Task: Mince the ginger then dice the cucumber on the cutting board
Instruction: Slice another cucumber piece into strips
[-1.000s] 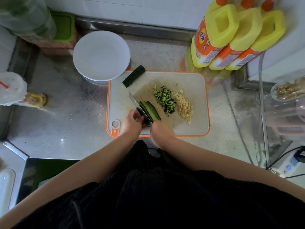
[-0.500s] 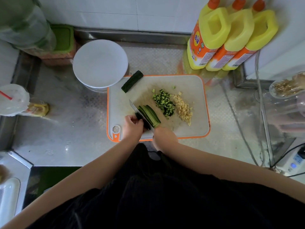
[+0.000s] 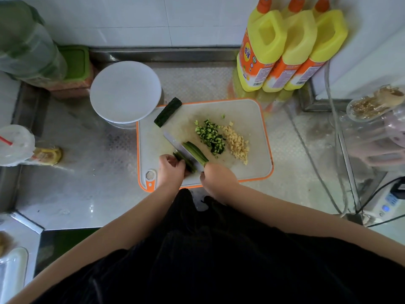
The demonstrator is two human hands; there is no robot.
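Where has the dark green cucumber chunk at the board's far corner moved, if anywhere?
No. The dark green cucumber chunk still lies across the far left corner of the orange-rimmed cutting board.

We see a steel counter with a dimpled surface, backed by a tiled wall. An orange-rimmed cutting board lies near its front edge, about midway along. Just beside the board's far left corner stands a white round container. Three yellow bottles stand at the back edge toward the right. Near the left edge sits a plastic cup, and a green-lidded box rests in the back left corner.
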